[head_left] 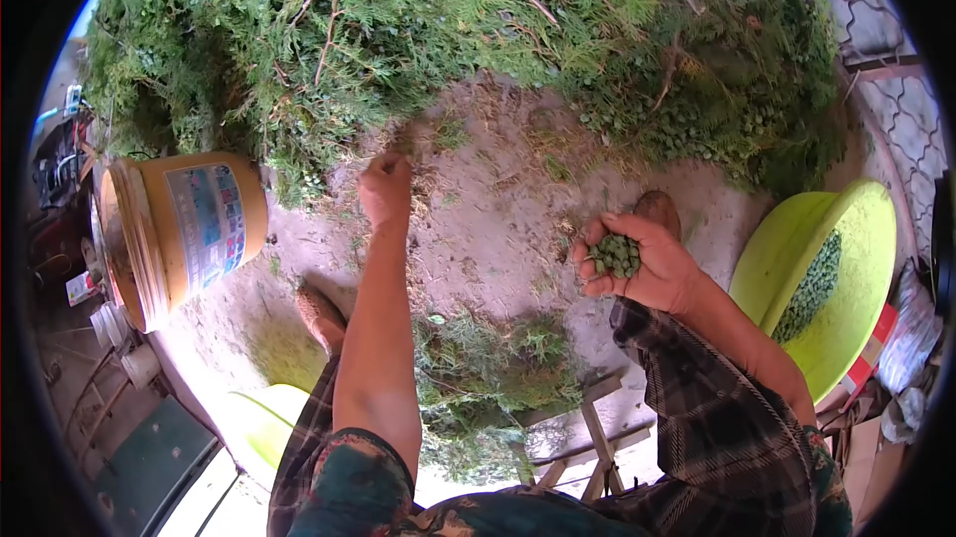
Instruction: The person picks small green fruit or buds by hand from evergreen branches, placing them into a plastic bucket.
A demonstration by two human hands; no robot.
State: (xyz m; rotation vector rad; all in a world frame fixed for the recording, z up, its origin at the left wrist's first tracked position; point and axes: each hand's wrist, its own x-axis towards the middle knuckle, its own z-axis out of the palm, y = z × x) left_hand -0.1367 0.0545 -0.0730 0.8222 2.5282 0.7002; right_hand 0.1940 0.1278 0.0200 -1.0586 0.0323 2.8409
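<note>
My right hand (659,263) is palm up with its fingers curled round a clump of small green seed cones (615,256). Stretched forward, my left hand (385,188) is closed in a fist or pinch just above the dusty ground. What its fingers hold, if anything, cannot be made out. Just beyond it lies the edge of a big heap of cut evergreen branches (398,49), dotted with pale cones. To the right of my right hand stands a tilted lime-green basin (864,283) with many similar green cones (812,288) inside.
A yellow bucket (214,228) with a printed label lies on its side at the left. Another lime-green basin (264,417) shows at lower left. More cut sprigs (488,368) lie between my legs, near a wooden frame (597,432). My shoes (319,313) rest on the ground.
</note>
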